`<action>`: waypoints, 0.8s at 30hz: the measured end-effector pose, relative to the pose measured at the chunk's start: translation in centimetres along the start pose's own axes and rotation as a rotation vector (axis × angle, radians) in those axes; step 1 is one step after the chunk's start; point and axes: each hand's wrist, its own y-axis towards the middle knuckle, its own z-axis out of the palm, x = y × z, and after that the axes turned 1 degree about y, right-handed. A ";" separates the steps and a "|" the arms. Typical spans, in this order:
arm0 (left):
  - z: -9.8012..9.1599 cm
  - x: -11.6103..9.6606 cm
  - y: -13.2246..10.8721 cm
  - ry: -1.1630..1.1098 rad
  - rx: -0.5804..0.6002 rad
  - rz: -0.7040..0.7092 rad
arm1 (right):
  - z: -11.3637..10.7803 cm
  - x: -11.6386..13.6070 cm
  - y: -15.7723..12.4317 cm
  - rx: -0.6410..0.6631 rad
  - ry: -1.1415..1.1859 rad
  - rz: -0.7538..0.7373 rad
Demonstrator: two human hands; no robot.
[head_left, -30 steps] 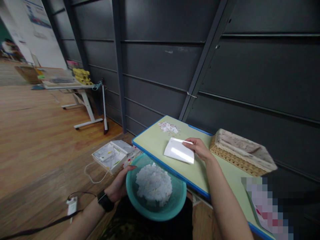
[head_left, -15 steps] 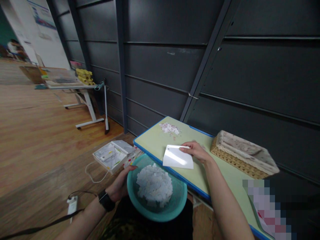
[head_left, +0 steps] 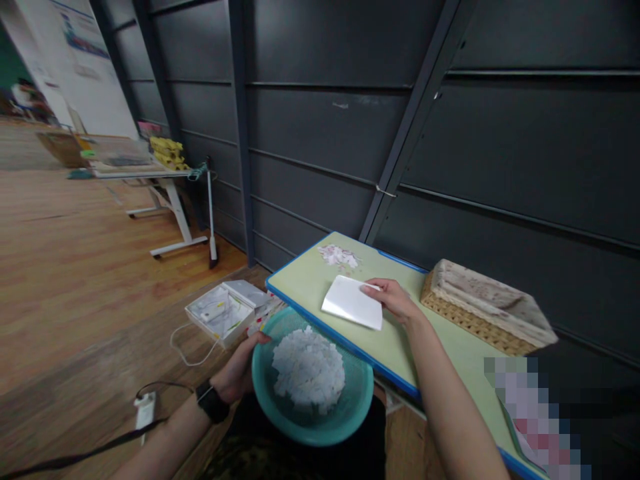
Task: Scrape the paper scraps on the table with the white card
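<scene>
My left hand [head_left: 241,373] grips the left rim of a teal mesh basket [head_left: 320,435] held at my lap, below the table's front edge. Inside it lies a heap of small white paper scraps [head_left: 309,370]. My right hand [head_left: 393,299] pinches the right side of a glossy white sheet [head_left: 350,303] over the pale green table [head_left: 300,273]. The sheet looks stiff and slightly curved; whether it touches the tabletop I cannot tell. Behind it on the table sits a smaller pile of whitish and pinkish scraps [head_left: 340,256].
A cloth-lined wicker basket [head_left: 470,323] stands at the table's right rear. Dark metal panels [head_left: 325,127] rise behind the table. On the floor to the left are an open white box [head_left: 220,313] with a cord and a power strip [head_left: 145,412]. Farther off stands another table [head_left: 135,173].
The white sheet has shifted slightly away from me and left, and its tilt has changed, with less glare on it. My left hand and the teal basket have hardly moved.
</scene>
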 end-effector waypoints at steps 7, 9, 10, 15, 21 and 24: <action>-0.5 0.4 0.4 0.002 -0.012 -0.009 | -2.2 -0.9 0.9 -0.860 -0.439 -0.174; -0.3 0.4 0.2 0.012 -0.014 -0.020 | -2.1 -1.1 0.8 -0.927 -0.631 -0.222; -0.1 0.4 0.2 0.015 -0.014 -0.023 | -1.8 -1.1 0.8 -0.927 -0.682 -0.241; -0.2 0.6 0.3 0.029 -0.013 -0.022 | 0.2 -1.7 1.0 -0.837 -0.837 -0.314; -1.1 1.1 1.0 0.038 0.017 -0.018 | 1.5 -1.9 1.9 -0.878 -1.003 -0.256; -1.4 1.4 1.3 0.023 0.039 -0.076 | 1.8 -1.8 2.2 -0.840 -1.073 -0.241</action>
